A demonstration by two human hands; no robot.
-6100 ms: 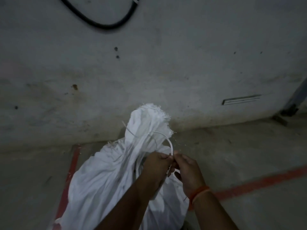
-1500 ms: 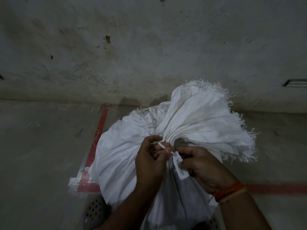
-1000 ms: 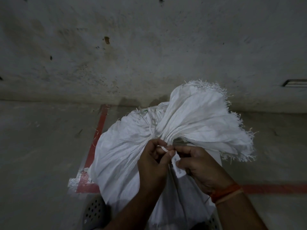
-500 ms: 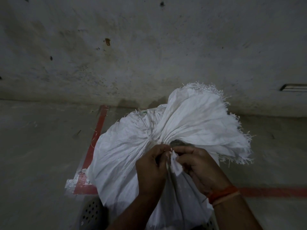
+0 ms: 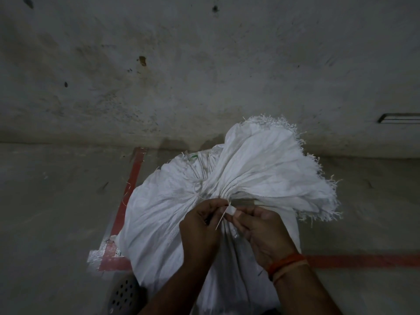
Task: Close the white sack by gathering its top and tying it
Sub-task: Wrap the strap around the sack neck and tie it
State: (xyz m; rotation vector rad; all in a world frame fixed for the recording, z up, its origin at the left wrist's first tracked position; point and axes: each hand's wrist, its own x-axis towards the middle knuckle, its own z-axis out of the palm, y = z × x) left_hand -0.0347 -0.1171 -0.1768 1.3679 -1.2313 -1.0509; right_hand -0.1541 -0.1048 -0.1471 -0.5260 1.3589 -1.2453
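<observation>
The white woven sack (image 5: 159, 214) stands in front of me, full, its top gathered into a neck with the frayed mouth (image 5: 272, 169) fanning out to the right. A thin white tie strip (image 5: 223, 215) is drawn around the neck. My left hand (image 5: 200, 228) pinches the strip's tail just below the neck. My right hand (image 5: 261, 230), with a red thread band at the wrist, pinches the strip's small white tag end beside it. Both hands touch at the neck.
A stained concrete wall (image 5: 204, 64) rises right behind the sack. Red tape lines (image 5: 134, 178) mark the grey floor, one running right (image 5: 363, 261). A perforated grey basket rim (image 5: 122, 294) shows under the sack at lower left.
The loose loop of strip from six seconds ago is now drawn tight around the gathered neck. Over the last second my hands stayed at the neck, fingers shifting on the tie.
</observation>
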